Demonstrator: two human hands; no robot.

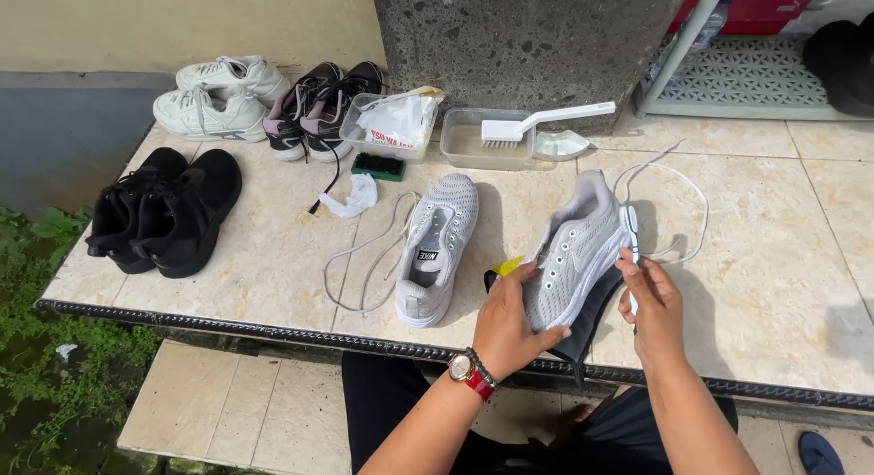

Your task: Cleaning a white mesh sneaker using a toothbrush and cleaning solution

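While hands [583, 316] grip it, grey shoe's [578, 247] heel stays hidden.

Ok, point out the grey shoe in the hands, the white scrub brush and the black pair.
grey shoe [575, 252], head view, mesh side panel.
white scrub brush [546, 122], head view, its handle.
black pair [182, 211], head view, nearer shoe's upper.

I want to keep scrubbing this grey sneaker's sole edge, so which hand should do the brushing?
Probably the right hand: it holds the small brush against the grey sneaker. The left hand is wrapped over the sneaker's toe end, steadying it.
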